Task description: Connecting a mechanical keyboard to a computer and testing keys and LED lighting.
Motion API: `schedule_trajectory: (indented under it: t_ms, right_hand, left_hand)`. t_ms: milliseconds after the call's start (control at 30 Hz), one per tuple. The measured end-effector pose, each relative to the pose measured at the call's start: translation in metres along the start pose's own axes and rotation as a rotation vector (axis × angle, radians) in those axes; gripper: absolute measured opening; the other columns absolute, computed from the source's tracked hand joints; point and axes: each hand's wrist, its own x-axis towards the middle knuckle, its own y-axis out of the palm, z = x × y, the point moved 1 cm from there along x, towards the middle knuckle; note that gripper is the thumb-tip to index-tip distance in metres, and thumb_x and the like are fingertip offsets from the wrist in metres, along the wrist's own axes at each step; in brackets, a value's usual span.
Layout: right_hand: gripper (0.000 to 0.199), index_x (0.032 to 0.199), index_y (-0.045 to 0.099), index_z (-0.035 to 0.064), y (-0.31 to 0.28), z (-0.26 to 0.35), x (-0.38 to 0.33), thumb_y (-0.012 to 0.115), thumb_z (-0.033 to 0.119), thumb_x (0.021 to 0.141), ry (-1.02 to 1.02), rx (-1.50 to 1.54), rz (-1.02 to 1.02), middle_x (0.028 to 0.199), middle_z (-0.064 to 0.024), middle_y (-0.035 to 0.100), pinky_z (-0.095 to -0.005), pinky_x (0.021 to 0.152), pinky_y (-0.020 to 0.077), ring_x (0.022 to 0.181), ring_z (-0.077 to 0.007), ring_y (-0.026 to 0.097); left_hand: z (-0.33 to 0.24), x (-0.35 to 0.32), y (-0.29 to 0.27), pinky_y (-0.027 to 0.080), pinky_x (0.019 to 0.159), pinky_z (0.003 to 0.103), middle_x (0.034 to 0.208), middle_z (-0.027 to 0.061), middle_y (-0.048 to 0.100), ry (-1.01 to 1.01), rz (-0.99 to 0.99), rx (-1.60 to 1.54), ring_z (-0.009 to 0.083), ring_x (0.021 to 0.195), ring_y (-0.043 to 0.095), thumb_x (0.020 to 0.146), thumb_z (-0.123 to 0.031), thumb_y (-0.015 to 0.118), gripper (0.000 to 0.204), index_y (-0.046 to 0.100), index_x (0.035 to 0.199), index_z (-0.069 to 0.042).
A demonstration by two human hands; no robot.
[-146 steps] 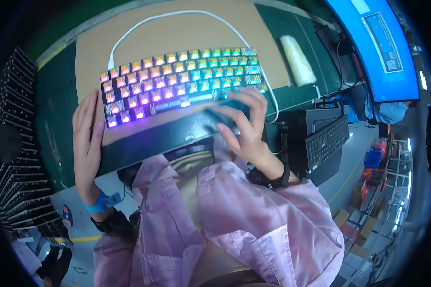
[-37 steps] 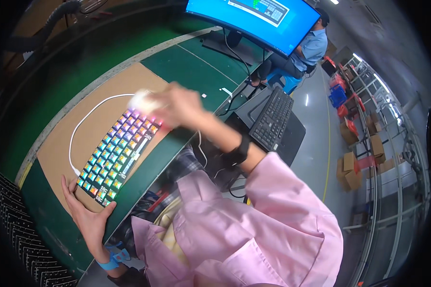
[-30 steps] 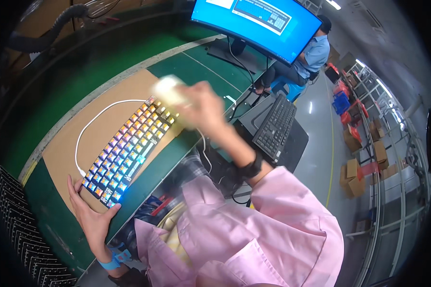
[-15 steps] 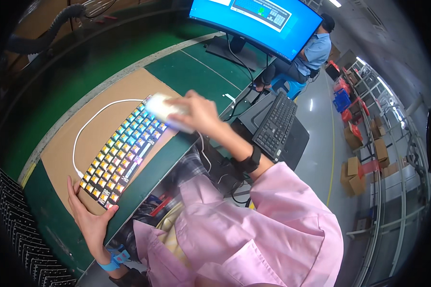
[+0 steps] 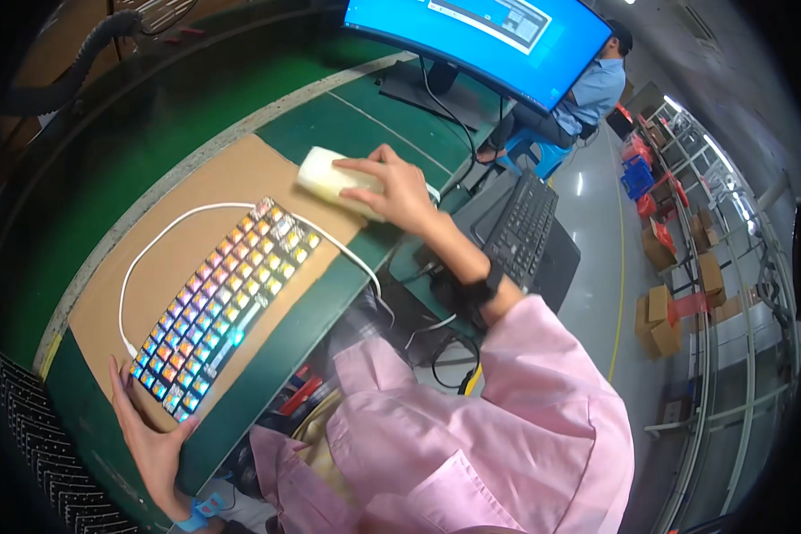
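Note:
A compact keyboard [image 5: 227, 303] with glowing multicoloured keys lies tilted across a brown cardboard sheet [image 5: 102, 298]. My left hand [image 5: 156, 449] grips its near left end, thumb at the lower corner and fingers along the far side. In my right hand [image 5: 392, 191] is a pale off-white block [image 5: 325, 175], held between thumb and fingers beyond the keyboard's far right end, apart from the keys. The palm covers the block's rear part. A white cable [image 5: 165, 230] runs from the keyboard's left side, curves behind it and continues past its right end.
A monitor [image 5: 481, 44] stands at the back of the green table [image 5: 298, 334]. To the right is a black keyboard [image 5: 523, 231]. Dark panels with light markings [image 5: 40, 445] line the left edge. A seated person [image 5: 587, 98], boxes [image 5: 659, 320] and racks [image 5: 716, 356] are farther right.
My right hand has lifted the block off the keyboard's right end, moving right and away. The keyboard and my left hand have shifted down and left in view. The key lights have changed colour.

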Motion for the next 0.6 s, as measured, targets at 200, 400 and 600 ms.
schedule_trajectory:
  t_ms: [200, 400, 600]
  right_hand:
    - [0.039, 0.113, 0.064, 0.0233, 0.001, 0.015, -0.014, 0.070, 0.029, 0.075, -0.145, 0.207, 0.222, 0.084, -0.0071, 0.054, -0.0305, 0.071, 0.0471, 0.077, -0.0208, 0.056]
    - [0.038, 0.113, 0.064, 0.0230, 0.002, 0.024, -0.007, 0.068, 0.026, 0.076, -0.166, 0.100, -0.118, 0.083, -0.0083, 0.053, -0.0307, 0.064, 0.0481, 0.064, -0.0209, 0.055]
    - [0.039, 0.113, 0.063, 0.0230, 0.016, 0.030, -0.013, 0.068, 0.028, 0.075, -0.236, -0.201, 0.018, 0.083, -0.0090, 0.054, -0.0326, 0.058, 0.0478, 0.060, -0.0219, 0.056]
  left_hand:
    - [0.005, 0.006, -0.009, 0.019, 0.110, 0.036, 0.138, 0.0157, 0.032, -0.076, 0.080, -0.097, 0.0272, 0.130, 0.031, 0.045, -0.003, 0.076, 0.113, 0.019, 0.144, -0.009]
    - [0.009, 0.008, -0.008, 0.016, 0.111, 0.036, 0.141, 0.0160, 0.028, -0.084, 0.088, -0.159, 0.0274, 0.132, 0.028, 0.048, -0.005, 0.075, 0.113, 0.017, 0.144, -0.008]
    - [0.010, 0.007, -0.011, 0.016, 0.111, 0.036, 0.142, 0.0165, 0.027, -0.081, 0.107, -0.088, 0.0278, 0.132, 0.026, 0.048, -0.006, 0.074, 0.113, 0.016, 0.145, -0.009]
